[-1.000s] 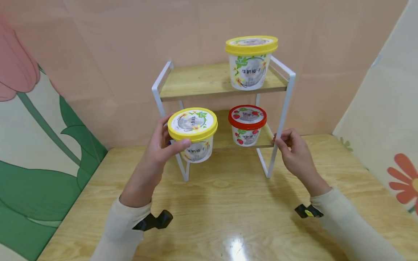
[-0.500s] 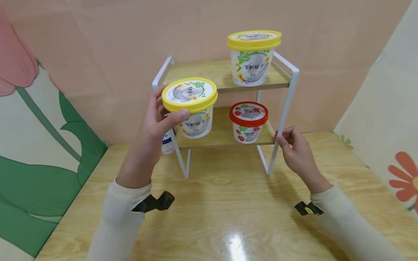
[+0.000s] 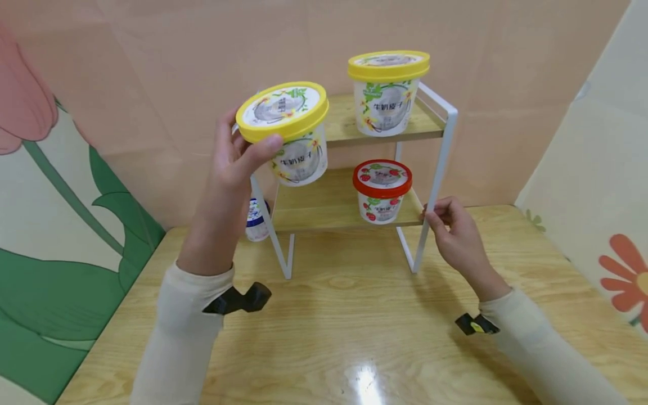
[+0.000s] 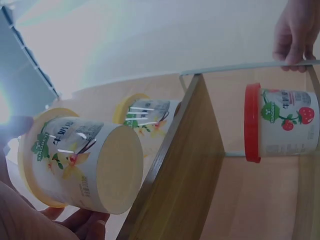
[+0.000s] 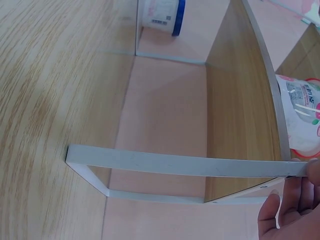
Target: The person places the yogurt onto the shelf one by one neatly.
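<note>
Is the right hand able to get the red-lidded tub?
Probably yes: nothing stands in front of the red-lidded tub, though the right hand must first release the white post.

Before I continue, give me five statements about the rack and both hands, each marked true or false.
1. The left hand holds a round white tub with a yellow lid. True.
2. A second yellow-lidded white tub stands on the wooden upper board. True.
3. The round white tub with a red lid stands on the upper board. False: it stands on the wooden lower board.
4. The right hand grips the slim white rack frame. True.
5. A round white tub with a blue lid stands on the lower board. False: it stands on the wooden table.
</note>
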